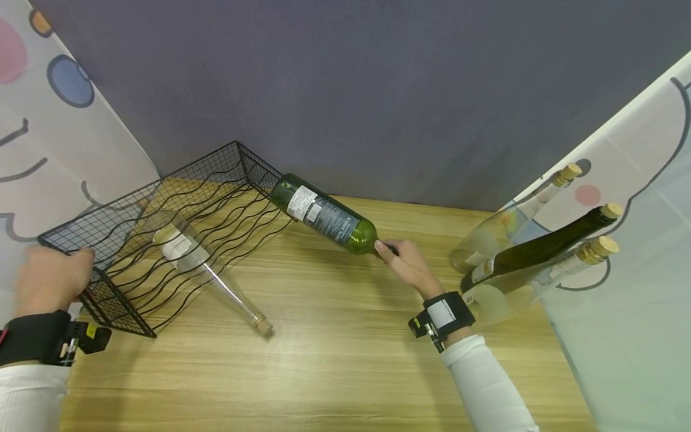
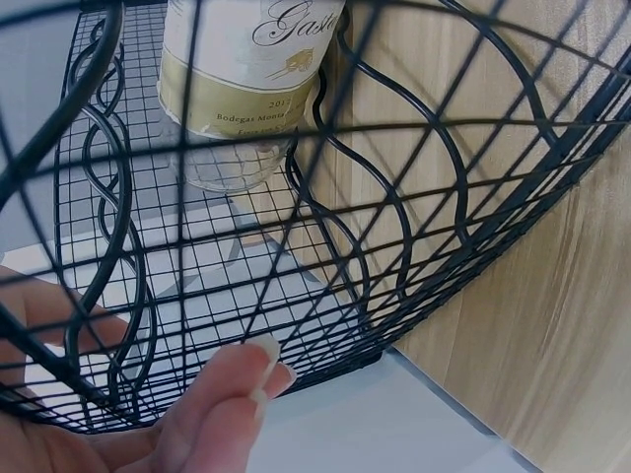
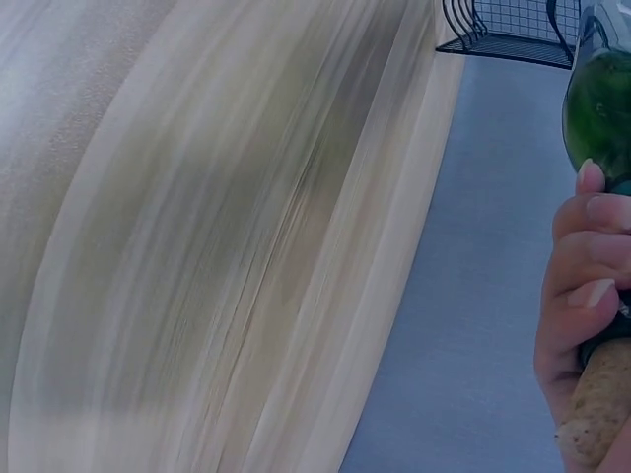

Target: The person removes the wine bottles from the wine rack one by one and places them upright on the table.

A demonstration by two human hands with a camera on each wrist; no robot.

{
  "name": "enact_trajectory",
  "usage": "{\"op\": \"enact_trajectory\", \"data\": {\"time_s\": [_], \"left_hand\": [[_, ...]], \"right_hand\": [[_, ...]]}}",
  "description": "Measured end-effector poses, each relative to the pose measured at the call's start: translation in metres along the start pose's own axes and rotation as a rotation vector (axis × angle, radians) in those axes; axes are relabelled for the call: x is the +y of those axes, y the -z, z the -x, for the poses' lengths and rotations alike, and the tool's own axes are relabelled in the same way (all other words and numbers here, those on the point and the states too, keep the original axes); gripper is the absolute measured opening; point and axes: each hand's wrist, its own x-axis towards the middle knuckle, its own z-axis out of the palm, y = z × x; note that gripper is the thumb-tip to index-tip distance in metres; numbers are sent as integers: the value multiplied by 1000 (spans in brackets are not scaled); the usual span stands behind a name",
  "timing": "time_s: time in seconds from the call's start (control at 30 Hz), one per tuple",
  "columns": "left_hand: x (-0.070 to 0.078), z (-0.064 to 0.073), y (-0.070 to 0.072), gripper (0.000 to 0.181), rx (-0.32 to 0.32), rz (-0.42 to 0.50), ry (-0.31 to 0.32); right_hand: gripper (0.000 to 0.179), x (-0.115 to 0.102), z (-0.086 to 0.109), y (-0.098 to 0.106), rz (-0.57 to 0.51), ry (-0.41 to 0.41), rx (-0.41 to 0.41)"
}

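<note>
My right hand (image 1: 406, 264) grips a green wine bottle (image 1: 326, 217) by its neck. The bottle is tilted, its base by the rack's far right corner; I cannot tell whether they touch. In the right wrist view, fingers curl round the neck above a cork (image 3: 596, 404). At the left, my left hand (image 1: 51, 279) holds the near left edge of a black wire wine rack (image 1: 200, 174), fingertips (image 2: 258, 355) beside the mesh. A clear corked bottle (image 1: 216, 279) lies in the rack, its neck sticking out toward the front; its label (image 2: 246, 84) shows through the mesh.
Three corked bottles stand at the right of the wooden table (image 1: 324, 366): a clear one (image 1: 480, 240) at the back, a dark green one (image 1: 540, 246), and another clear one (image 1: 518, 288) nearer. A dark grey wall (image 1: 367, 96) rises behind, with patterned panels at both sides.
</note>
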Motion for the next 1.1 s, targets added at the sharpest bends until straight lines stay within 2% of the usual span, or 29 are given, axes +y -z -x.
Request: {"op": "enact_trajectory", "data": {"time_s": [0.2, 0.37, 0.93, 1.1], "left_hand": [[-3, 1, 0, 84, -3, -21, 22], [-3, 0, 0, 83, 12, -19, -3], [-2, -2, 0, 85, 5, -13, -3], [0, 0, 0, 85, -1, 0, 5]], "right_hand": [[47, -1, -2, -1, 3, 15, 19], [46, 2, -3, 0, -7, 14, 27], [54, 5, -7, 8, -66, -87, 65], [50, 9, -7, 10, -90, -125, 80]]}}
